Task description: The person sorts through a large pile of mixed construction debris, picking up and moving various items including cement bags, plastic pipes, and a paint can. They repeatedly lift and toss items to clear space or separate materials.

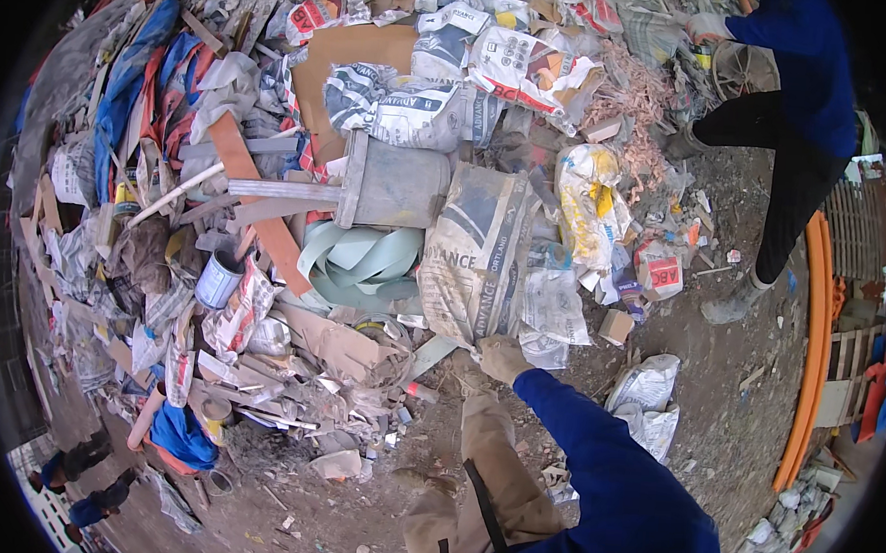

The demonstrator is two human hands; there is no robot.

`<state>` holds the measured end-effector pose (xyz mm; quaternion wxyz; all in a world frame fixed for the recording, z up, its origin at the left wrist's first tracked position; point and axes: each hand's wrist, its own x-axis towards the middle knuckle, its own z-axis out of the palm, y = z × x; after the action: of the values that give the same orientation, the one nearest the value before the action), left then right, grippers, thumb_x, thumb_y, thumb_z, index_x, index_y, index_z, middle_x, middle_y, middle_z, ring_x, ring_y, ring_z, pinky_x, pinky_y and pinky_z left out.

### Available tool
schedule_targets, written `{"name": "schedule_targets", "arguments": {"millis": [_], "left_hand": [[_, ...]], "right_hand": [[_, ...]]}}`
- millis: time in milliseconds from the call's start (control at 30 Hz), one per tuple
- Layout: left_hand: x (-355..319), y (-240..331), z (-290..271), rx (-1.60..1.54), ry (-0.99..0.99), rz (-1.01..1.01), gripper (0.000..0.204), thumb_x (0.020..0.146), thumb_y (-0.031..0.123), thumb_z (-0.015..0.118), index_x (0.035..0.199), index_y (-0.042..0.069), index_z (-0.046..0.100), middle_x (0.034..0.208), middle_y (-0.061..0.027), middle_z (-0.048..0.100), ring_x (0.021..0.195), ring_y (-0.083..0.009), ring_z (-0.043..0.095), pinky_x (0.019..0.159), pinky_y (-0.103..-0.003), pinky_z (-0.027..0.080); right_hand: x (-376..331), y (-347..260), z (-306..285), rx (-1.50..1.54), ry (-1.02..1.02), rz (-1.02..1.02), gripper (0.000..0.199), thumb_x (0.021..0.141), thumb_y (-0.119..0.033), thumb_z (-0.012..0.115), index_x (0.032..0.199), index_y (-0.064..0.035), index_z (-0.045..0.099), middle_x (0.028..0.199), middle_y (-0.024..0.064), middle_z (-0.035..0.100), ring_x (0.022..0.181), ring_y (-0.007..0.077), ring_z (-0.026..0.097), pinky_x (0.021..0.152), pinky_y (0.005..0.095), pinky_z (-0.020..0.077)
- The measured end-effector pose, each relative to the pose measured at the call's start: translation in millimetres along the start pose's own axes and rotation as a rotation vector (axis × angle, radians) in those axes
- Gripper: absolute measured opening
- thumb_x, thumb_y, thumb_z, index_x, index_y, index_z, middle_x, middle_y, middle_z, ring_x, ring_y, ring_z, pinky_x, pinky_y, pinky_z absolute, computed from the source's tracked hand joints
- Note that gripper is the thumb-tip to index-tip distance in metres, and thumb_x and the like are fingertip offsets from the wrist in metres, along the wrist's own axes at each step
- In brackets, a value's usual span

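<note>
Apparently mid-handling, a paper sack (476, 253) beside a grey bucket (396, 184) is gripped at its lower edge by the right hand (502, 360), not yet lifted clear; the debris heap (344, 353) is left high. The left hand is out of view.

Around the middle sack (477, 243), bucket (393, 184) at ten o'clock, strip coil (359, 257) at nine, smaller sack (588, 189) at two, further sacks (411, 125) partly over cardboard (350, 51) toward eleven, pipes (813, 316) well apart toward three.

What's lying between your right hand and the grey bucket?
In the head view, a large, creased, printed sack fills most of the stretch from the right hand to the grey bucket, its lower edge at the hand.
</note>
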<state>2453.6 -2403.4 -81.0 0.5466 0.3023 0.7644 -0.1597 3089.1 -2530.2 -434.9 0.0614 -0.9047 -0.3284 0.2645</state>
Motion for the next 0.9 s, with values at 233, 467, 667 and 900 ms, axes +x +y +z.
{"name": "schedule_targets", "arguments": {"millis": [233,467,667,900], "left_hand": [[16,-7,-6,-0.058,-0.03,0.04,0.053,0.102,0.037,0.065,0.144,0.007,0.055,0.126,-0.0157,0.069,0.107,-0.0247,0.07,0.091,-0.038,0.057],[61,-34,-28,-0.243,-0.011,0.107,0.054,0.099,0.038,0.069,0.144,0.011,0.055,0.123,-0.0184,0.069,0.106,-0.0285,0.069,0.086,-0.039,0.058],[199,49,25,-0.524,-0.161,0.221,0.044,0.098,0.028,0.066,0.135,0.007,0.056,0.119,-0.0168,0.068,0.093,-0.0278,0.071,0.071,-0.034,0.058],[251,199,106,-0.668,-0.549,0.013,0.093,0.089,0.074,0.058,0.163,0.027,0.025,0.168,-0.0108,0.023,0.149,-0.043,0.032,0.107,-0.069,0.037]], "right_hand": [[-47,-24,-13,-0.043,-0.158,-0.101,0.022,0.085,-0.018,0.058,0.097,-0.004,0.071,0.09,0.0189,0.074,0.085,0.035,0.074,0.072,0.0504,0.0569],[-12,-73,-92,-0.096,-0.214,-0.072,0.035,0.088,-0.023,0.057,0.107,0.0038,0.068,0.098,0.0245,0.074,0.097,0.0391,0.074,0.084,0.0521,0.0576],[0,-175,-205,0.025,-0.393,-0.104,0.079,0.08,-0.052,0.076,0.117,0.0151,0.06,0.113,0.0378,0.067,0.101,0.0435,0.071,0.088,0.046,0.0565],[1,-403,-252,0.048,-0.499,-0.319,0.067,0.069,-0.029,0.08,0.115,0.0154,0.062,0.104,0.0319,0.072,0.096,0.0385,0.072,0.081,0.0424,0.0569]]}}
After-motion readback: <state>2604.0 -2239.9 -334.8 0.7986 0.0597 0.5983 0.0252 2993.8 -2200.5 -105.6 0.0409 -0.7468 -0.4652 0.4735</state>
